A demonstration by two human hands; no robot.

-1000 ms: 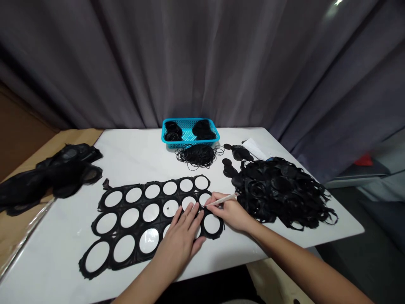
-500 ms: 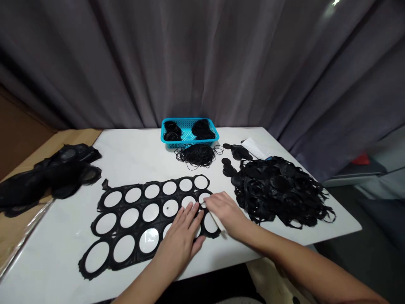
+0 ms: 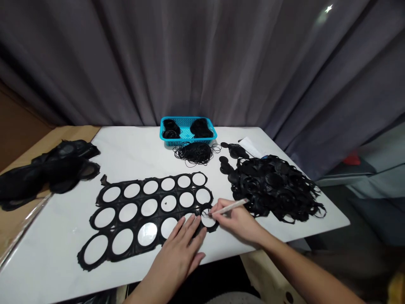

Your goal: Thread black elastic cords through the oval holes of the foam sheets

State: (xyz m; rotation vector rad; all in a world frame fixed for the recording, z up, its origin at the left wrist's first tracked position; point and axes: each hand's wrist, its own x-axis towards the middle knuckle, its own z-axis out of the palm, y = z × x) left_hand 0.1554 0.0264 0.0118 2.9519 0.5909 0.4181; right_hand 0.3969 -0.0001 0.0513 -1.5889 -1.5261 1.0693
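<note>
A thin black sheet [image 3: 129,201] with three rows of large round holes lies flat on the white tabletop, which shows through the holes. My left hand [image 3: 179,249] rests palm down on the front row near its right end, fingers stretched out and slightly apart. In my right hand [image 3: 236,221] is a slim, pale pen-shaped tool [image 3: 233,206], pinched between thumb and fingers. Its thin dark tip is at the last hole of the front row, just right of my left fingertips. Whether the tip touches the sheet is hard to see.
To the right spreads a heap of black discs and ragged scraps [image 3: 275,185]. A blue basket [image 3: 190,140] with black bundles stands at the back, a tangle of thin black rings [image 3: 196,153] before it. More black sheeting [image 3: 60,173] lies left, partly on cardboard [image 3: 79,132].
My right hand has moved from the middle row's right end to the front row's last hole, and the tool now points up and right. My left hand has slid slightly towards me.
</note>
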